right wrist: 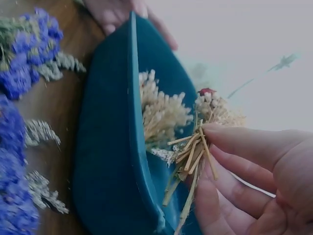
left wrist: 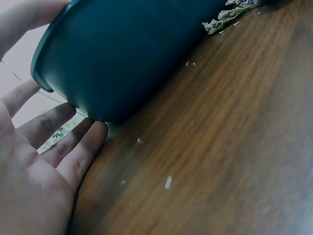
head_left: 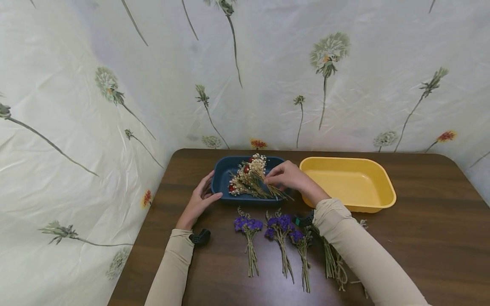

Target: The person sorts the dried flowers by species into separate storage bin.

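Note:
My right hand [head_left: 289, 175] pinches the stems of a dried-flower bunch [head_left: 258, 163] with cream and red blooms, over the blue bin [head_left: 221, 180]. Its cut stem ends [right wrist: 193, 152] point toward the camera in the right wrist view. Lower in the bin lies another cream bunch [head_left: 242, 187] with red blooms. At the bin's left end is my left hand [head_left: 199, 204], thumb at the rim and spread, fairly straight fingers [left wrist: 80, 152] against the outer wall. In front of the bin, several purple dried-flower bunches [head_left: 248, 224] lie on the table.
A yellow bin [head_left: 348, 180] stands to the right of the blue one, with nothing visible inside. More tied stems [head_left: 331, 259] lie partly hidden under my right forearm. Small pale bits [left wrist: 168, 182] are scattered on the wooden table [head_left: 421, 238]. A flower-printed sheet [head_left: 268, 85] hangs behind.

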A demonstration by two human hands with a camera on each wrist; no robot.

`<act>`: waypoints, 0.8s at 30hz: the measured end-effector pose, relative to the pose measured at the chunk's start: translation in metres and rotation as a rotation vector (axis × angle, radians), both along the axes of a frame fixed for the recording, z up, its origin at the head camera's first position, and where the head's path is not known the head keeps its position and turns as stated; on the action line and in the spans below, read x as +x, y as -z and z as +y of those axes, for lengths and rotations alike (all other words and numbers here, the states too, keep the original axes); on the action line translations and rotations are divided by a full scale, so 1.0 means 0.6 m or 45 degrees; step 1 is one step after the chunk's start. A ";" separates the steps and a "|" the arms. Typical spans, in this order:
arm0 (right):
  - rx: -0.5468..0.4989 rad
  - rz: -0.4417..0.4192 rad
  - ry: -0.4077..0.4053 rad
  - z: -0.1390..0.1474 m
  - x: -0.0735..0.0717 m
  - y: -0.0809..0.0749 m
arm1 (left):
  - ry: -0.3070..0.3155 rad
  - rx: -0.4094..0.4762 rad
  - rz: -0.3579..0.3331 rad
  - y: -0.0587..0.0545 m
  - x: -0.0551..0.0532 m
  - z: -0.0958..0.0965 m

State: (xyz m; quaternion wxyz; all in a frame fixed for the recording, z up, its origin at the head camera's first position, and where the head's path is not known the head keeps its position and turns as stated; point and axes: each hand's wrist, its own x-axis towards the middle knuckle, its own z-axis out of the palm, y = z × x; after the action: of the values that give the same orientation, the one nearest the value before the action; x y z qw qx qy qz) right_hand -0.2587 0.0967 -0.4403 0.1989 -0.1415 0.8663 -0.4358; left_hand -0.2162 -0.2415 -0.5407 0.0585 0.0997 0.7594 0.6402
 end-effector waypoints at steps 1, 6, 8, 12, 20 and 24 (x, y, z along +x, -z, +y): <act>0.013 0.007 -0.006 -0.002 -0.004 0.001 | 0.002 -0.001 0.000 0.000 0.000 0.000; 0.101 0.042 -0.025 -0.013 -0.022 0.010 | 0.001 -0.008 -0.005 0.000 -0.001 0.000; 0.144 0.049 -0.040 -0.018 -0.025 0.012 | -0.002 -0.009 -0.006 0.000 -0.001 0.000; 0.255 0.081 -0.069 -0.029 -0.026 0.014 | -0.001 -0.003 -0.001 -0.002 0.000 0.001; 0.442 0.101 -0.112 -0.051 -0.025 0.020 | 0.022 0.056 -0.023 -0.006 0.000 0.002; 0.508 0.081 -0.117 -0.060 -0.025 0.023 | 0.019 0.052 -0.029 -0.008 0.002 0.003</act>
State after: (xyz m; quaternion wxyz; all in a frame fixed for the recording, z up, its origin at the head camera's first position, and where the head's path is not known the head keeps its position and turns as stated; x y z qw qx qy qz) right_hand -0.2736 0.0610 -0.4542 0.2151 -0.1525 0.9339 -0.2414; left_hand -0.2153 -0.2397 -0.5360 0.0699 0.0990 0.7448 0.6562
